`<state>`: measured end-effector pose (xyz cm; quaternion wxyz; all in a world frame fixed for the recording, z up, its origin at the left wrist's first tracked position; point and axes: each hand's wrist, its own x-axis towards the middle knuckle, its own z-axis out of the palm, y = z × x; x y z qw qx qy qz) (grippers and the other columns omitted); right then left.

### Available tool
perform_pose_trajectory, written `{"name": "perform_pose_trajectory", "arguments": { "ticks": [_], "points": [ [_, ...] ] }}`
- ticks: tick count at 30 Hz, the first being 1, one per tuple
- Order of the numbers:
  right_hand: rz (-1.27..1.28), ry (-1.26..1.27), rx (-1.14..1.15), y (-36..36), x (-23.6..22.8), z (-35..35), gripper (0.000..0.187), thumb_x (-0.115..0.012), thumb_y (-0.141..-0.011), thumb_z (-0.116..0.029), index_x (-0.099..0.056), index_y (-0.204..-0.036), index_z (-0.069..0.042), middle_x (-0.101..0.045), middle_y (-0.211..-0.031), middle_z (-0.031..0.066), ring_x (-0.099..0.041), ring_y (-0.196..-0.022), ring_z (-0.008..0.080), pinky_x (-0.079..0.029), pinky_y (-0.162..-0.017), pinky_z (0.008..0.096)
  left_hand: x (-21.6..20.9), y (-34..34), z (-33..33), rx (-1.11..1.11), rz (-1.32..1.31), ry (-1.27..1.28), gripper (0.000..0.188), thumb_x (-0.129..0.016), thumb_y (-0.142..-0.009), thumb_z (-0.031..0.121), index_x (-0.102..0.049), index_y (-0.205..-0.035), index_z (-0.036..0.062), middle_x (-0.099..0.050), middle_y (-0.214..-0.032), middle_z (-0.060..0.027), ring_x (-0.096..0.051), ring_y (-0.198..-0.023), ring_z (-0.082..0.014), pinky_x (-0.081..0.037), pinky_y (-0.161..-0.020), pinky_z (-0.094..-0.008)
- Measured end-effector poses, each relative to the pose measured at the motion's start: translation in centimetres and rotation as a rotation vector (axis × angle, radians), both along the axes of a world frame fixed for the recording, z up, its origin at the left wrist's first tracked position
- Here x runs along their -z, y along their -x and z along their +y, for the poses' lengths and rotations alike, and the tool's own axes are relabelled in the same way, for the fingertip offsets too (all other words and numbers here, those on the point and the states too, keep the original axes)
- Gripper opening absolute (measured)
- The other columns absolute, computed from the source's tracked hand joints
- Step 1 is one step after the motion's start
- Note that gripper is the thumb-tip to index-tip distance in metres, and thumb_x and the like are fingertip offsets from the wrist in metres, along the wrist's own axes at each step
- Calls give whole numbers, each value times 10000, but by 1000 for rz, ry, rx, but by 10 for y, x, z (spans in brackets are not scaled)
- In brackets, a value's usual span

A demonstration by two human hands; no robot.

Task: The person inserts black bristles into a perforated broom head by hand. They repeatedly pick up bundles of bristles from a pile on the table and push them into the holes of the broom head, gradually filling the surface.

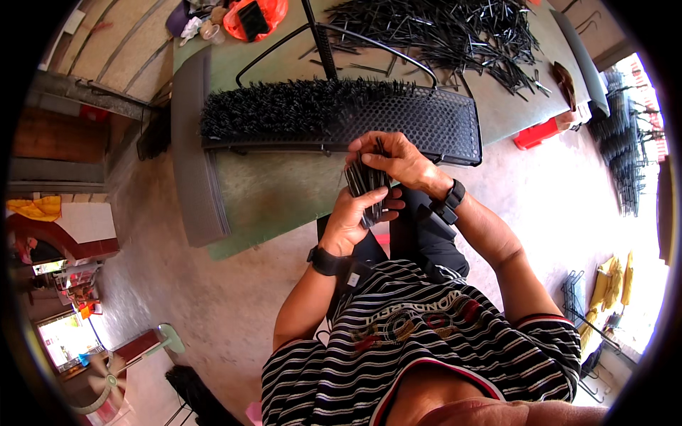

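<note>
My left hand [346, 220] is closed around a bundle of thin black strips [364, 179], held upright just below the rack's front edge. At the top of the bundle, my right hand [401, 162] is closed, thumb and fingers pinched on one or a few strips; the exact number is hard to see. Just beyond both hands lies a black metal rack with a perforated panel [440, 122]. Dense black bristle-like tufts [273, 110] cover its left and middle part, while bare holes show on the right. A bent metal frame [323, 53] rises behind the panel.
The rack rests on a green table [284, 216]. Loose black strips [444, 32] form a large pile at its far right. Grey sheets [197, 167] are stacked along the left edge. A red plastic bag [275, 13] lies at the far left, and a fan [110, 381] stands lower left.
</note>
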<state>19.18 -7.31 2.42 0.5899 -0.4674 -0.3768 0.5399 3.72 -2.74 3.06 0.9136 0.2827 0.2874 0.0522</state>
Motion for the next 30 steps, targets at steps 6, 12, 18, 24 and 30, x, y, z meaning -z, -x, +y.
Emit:
{"name": "perform_pose_trajectory", "arguments": {
  "ticks": [6,12,18,24,30],
  "points": [
    [-121,-54,258,-10,-18,-19,384,-548,-922,-160,-458,-1251,16,-594,-1126,116,-558,-1043,156,-439,-898,289,5,-9,-2,-142,142,-284,224,-641,-752,39,-581,-961,-15,-658,-781,-160,-604,-547,-196,-480,-487,-288],
    [-1269,-164,848,-57,-11,-68,274,-601,-810,3,-563,-1082,7,-596,-1048,193,-594,-967,332,-476,-818,344,13,-10,2,-272,105,-245,234,-651,-729,19,-573,-945,-26,-651,-748,-147,-593,-526,-210,-469,-475,-304],
    [-674,196,706,-33,-11,-78,226,-559,-891,-101,-588,-1060,47,-631,-776,78,-613,-654,167,-485,-599,285,13,-16,-2,-288,79,-250,219,-655,-721,8,-573,-921,-29,-645,-728,-145,-590,-520,-205,-464,-467,-304],
    [-160,256,382,-30,-15,-35,259,-557,-919,-186,-607,-1042,36,-653,-828,75,-617,-614,107,-506,-520,226,9,-26,-12,-249,114,-262,153,-633,-731,-18,-582,-873,-43,-646,-713,-149,-599,-525,-200,-472,-472,-300],
    [-181,20,632,-50,-33,-30,160,-588,-884,-105,-617,-952,38,-653,-758,66,-617,-592,94,-509,-531,213,13,-31,-1,-297,126,-180,172,-662,-751,7,-606,-912,-16,-657,-806,-129,-632,-591,-221,-526,-516,-308]
  ]
}}
